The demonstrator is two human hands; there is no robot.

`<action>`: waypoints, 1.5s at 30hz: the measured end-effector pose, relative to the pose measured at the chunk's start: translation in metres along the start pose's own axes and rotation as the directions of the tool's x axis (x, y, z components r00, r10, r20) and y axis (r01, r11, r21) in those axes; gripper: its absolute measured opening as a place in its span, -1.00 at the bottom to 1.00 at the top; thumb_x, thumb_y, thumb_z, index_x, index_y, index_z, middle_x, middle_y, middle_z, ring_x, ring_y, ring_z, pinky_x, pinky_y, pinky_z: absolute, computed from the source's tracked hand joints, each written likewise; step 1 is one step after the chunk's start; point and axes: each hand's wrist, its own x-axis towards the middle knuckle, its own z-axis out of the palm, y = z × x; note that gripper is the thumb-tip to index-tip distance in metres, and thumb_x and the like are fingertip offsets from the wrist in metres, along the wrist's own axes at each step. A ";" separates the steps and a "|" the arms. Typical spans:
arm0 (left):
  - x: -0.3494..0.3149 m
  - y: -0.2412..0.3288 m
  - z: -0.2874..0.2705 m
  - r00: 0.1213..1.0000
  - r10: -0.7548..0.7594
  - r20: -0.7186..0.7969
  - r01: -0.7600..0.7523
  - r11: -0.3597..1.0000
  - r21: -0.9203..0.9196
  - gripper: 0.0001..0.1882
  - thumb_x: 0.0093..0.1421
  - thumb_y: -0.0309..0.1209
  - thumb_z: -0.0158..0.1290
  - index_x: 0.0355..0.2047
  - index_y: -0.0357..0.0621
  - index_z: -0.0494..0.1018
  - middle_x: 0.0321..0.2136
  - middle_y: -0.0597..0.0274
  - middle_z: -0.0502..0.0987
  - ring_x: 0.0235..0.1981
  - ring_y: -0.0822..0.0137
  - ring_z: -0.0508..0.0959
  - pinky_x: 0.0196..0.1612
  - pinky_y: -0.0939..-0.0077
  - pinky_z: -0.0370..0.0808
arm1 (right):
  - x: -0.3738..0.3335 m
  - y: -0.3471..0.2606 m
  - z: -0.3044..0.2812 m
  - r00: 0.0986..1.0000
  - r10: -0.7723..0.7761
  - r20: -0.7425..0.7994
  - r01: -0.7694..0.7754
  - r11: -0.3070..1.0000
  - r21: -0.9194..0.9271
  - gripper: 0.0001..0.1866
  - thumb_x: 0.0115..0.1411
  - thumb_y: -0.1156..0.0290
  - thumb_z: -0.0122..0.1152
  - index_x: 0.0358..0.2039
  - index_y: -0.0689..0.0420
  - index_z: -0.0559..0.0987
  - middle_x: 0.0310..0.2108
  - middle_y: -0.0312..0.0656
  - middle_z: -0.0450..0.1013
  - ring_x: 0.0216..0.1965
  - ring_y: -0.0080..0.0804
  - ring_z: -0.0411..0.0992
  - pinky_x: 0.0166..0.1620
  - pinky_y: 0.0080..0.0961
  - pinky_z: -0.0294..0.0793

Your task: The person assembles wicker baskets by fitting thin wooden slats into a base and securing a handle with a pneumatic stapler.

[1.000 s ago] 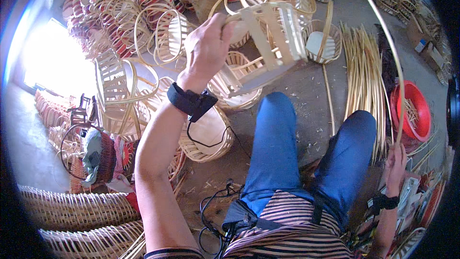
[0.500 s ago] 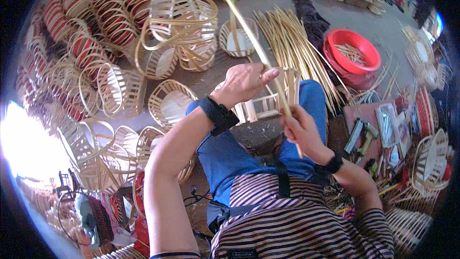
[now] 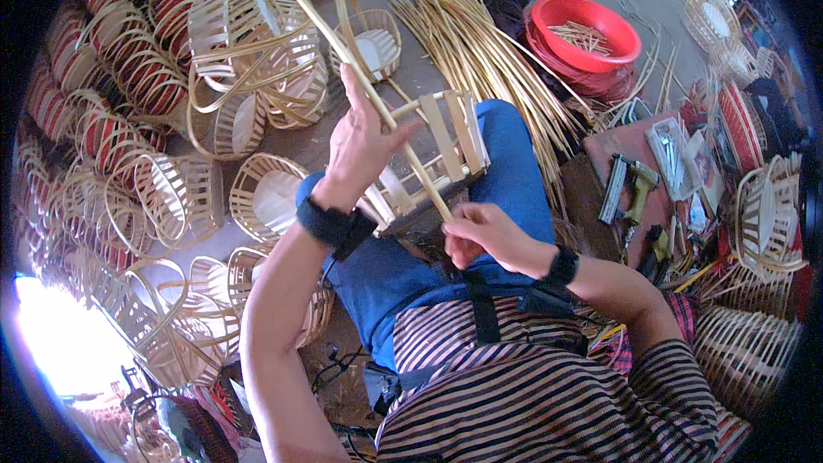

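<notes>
A long pale wooden strip point(image 3: 313, 17), perhaps split bamboo, slants from the top edge down toward my lap. My right hand point(image 3: 480, 236) is closed with its fingertips pinching the strip's lower end. Higher up, my left hand point(image 3: 360, 146) lies against the strip, its fingers stretched out and its thumb spread to the right; the strip crosses between thumb and forefinger. Behind the strip, a partly made basket frame point(image 3: 454, 137) of light slats sits between my knees, with its left part hidden by my left hand.
Finished baskets point(image 3: 257, 60) crowd the left side. A bundle of thin sticks point(image 3: 480, 60) lies ahead, beside a red basin point(image 3: 621, 21) holding short sticks. To my right, a nail gun point(image 3: 639, 189) and a clear tray point(image 3: 673, 150) rest on a reddish board point(image 3: 609, 150).
The view has swung, shifting the surroundings left and upward. My left hand has turned, its fingers now pointing up along the strip. More of the basket frame shows. My right hand still pinches the strip.
</notes>
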 end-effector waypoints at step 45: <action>-0.024 0.011 0.007 0.918 0.373 0.137 -0.397 0.846 0.356 -0.07 -0.30 0.02 0.12 0.05 -0.09 0.01 -0.33 0.08 0.26 -0.25 0.15 0.29 -0.23 0.31 0.22 | -0.165 -0.018 -0.136 0.706 -0.172 -0.687 -0.160 0.906 -0.392 -0.80 -0.07 0.50 0.06 -0.38 0.26 0.39 -0.58 -0.30 0.35 -0.72 -0.60 0.27 -0.62 -0.67 0.30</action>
